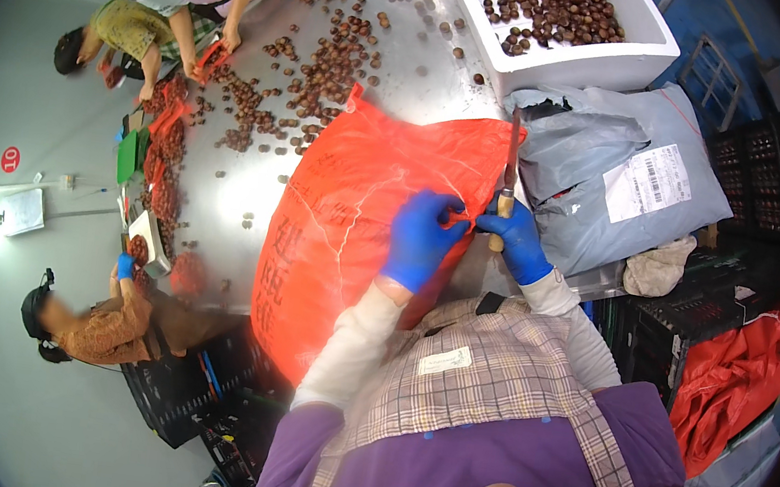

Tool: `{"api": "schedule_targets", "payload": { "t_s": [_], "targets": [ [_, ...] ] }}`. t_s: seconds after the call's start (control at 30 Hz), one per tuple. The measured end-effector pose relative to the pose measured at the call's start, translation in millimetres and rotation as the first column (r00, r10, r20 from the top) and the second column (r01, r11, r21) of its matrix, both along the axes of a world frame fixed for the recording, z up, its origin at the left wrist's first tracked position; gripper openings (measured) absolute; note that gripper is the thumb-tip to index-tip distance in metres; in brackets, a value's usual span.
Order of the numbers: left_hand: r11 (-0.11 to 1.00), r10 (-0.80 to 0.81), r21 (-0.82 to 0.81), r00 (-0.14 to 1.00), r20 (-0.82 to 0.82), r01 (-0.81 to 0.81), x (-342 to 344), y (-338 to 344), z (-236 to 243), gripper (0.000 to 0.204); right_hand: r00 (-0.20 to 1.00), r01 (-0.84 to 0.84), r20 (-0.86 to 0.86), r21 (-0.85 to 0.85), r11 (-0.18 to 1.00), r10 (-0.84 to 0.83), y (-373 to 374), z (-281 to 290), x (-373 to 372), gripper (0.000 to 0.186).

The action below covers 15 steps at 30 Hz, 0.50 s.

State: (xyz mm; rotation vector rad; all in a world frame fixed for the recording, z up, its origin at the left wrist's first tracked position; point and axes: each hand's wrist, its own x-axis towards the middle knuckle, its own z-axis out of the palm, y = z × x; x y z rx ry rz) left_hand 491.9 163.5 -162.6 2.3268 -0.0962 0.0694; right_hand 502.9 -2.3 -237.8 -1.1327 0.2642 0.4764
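A full red woven sack (334,227) lies on the metal table in front of me, dark printing on its side. My left hand (424,240), in a blue glove, is closed with thumb and fingertips pinching the sack's right edge. Beside it, my blue-gloved right hand (519,240) is closed round a knife (507,195) with a light wooden handle, its narrow blade pointing away from me. The right fingertips are close to the same sack edge; whether they also grip it cannot be made out. A loose pale thread (352,214) runs across the sack.
Round brown nuts (333,71) are scattered over the metal table (240,196). A white foam box (587,63) of nuts stands at the far right. Right of the sack lies a grey plastic bag (592,181). Black crates (656,339) bear red sacking (733,383). Several people work at the left.
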Motion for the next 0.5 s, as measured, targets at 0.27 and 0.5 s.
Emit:
{"api": "schedule_targets", "payload": {
  "t_s": [0.27,0.5],
  "targets": [
    [0.994,-0.030,-0.105,0.995,-0.094,0.020,-1,10,5,0.020,0.956,0.005,0.286,-0.237,0.971,0.065,5,12,-7,0.027],
    [0.991,-0.084,-0.108,0.996,-0.007,0.082,-9,4,17,0.018,0.981,-0.087,0.157,-0.192,0.977,0.118,-7,22,-11,0.025]
  ]
}}
